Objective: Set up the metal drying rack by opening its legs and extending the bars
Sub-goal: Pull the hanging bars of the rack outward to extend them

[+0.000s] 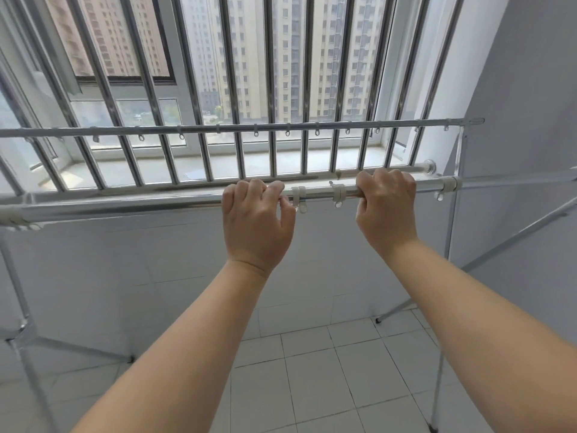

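The metal drying rack stands in front of me under the window. Its near bar runs across the view at chest height, with white plastic hook clips on it. My left hand grips this near bar at the middle. A little to the right, my right hand is wrapped over the same bar. A far bar with small ring hooks runs parallel behind it. Spread legs reach the floor on the right, and other legs stand on the left.
A window with vertical metal security bars and a white sill lies straight behind the rack. A white wall closes the right side. The floor is pale tile.
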Available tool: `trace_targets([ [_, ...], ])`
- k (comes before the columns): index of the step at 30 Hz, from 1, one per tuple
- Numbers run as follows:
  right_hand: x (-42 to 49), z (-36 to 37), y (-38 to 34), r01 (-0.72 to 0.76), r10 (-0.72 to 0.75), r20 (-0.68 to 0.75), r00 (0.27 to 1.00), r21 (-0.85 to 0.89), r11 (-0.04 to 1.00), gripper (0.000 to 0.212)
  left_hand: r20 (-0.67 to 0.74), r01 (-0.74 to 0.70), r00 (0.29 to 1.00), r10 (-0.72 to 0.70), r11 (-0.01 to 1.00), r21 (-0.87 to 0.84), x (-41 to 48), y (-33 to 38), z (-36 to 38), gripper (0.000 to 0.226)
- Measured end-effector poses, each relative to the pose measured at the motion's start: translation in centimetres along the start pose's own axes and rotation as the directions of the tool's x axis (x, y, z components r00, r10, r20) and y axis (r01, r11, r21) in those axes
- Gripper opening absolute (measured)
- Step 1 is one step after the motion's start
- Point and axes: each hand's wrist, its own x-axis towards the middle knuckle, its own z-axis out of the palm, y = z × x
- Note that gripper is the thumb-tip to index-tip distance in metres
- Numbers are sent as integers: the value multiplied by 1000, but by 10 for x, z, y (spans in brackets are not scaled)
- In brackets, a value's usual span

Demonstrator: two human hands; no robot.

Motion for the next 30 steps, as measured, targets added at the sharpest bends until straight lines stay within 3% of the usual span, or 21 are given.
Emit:
trace_targets([
  [9, 16, -8, -1, 38, -33, 128, 991, -42, 998, 22, 110, 36, 993, -33, 999, -29, 15, -2, -7, 31],
  [14, 19, -17, 0, 36, -25, 176, 984, -63, 997, 20, 97, 90, 991, -87, 996, -27, 17, 5, -8, 37],
  [25, -1, -1, -5, -43, 43, -7, 999, -53, 998, 21, -20, -18, 1000, 21, 991, 133, -2, -3, 7, 29],
  [30, -3, 0, -9, -62, 61, -17, 998, -61, 996, 21, -36, -26, 999, 31, 990, 140, -2, -6, 9, 29],
])
